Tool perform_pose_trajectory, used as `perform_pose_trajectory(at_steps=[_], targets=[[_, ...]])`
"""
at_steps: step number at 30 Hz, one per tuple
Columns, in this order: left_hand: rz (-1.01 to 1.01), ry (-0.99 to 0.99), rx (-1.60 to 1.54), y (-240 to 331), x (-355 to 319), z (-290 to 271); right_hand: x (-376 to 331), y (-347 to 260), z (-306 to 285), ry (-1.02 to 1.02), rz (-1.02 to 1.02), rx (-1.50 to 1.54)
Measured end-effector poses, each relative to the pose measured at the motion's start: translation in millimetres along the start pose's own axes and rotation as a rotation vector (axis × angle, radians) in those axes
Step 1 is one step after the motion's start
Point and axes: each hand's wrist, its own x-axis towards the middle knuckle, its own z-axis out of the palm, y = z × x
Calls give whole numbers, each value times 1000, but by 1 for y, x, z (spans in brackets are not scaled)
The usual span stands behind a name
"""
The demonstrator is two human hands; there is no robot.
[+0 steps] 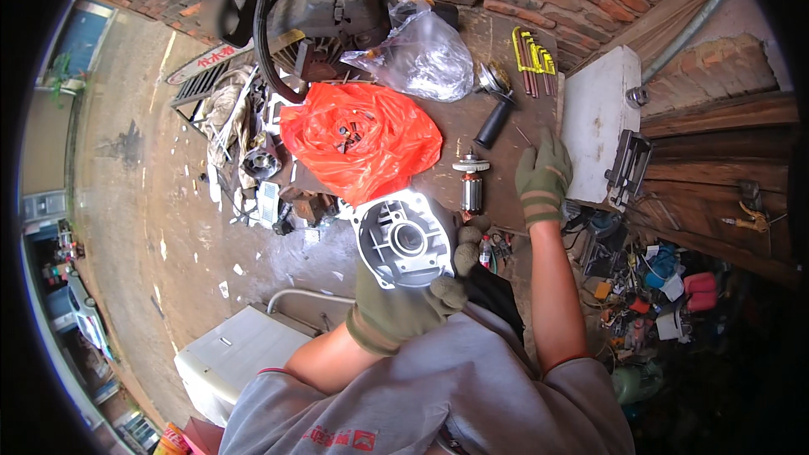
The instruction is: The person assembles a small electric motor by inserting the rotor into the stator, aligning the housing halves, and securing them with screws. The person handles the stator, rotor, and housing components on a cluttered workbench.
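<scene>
A silver cast-metal housing [404,238] with a round central hole and ribs is in my left hand [404,307], in front of my chest. That hand wears an olive knitted glove, its fingers wrapped round the housing's lower and right edges. My right hand [543,175], in a matching glove, is over the right side of the workbench. A thin reddish-brown rod [524,135] sticks out by its fingertips, apparently pinched there; its other end is hidden. Left of this hand stands a motor armature [472,185] with a metal disc. Beyond it lies a grinder gear head [494,88] with a black side handle [494,124].
A red plastic bag [362,131] with small dark parts lies mid-bench. Behind it are a chainsaw [320,13] and a clear bag [430,55]. A yellow-holder hex key set [533,63] lies far right. A white box [601,122] borders my right hand; clutter [657,295] fills the lower right.
</scene>
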Motion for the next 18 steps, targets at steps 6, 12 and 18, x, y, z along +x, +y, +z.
perform_pose_trajectory(at_steps=[6, 12, 18], targets=[[4, -21, -20, 10, -7, -9, -48, -51, -36, -477, 330, 350], [71, -41, 130, 13, -14, -7, -76, -72, -15, -557, 203, 176], [51, -121, 112, 7, -25, 1, -73, -89, 2, -583, 268, 12]])
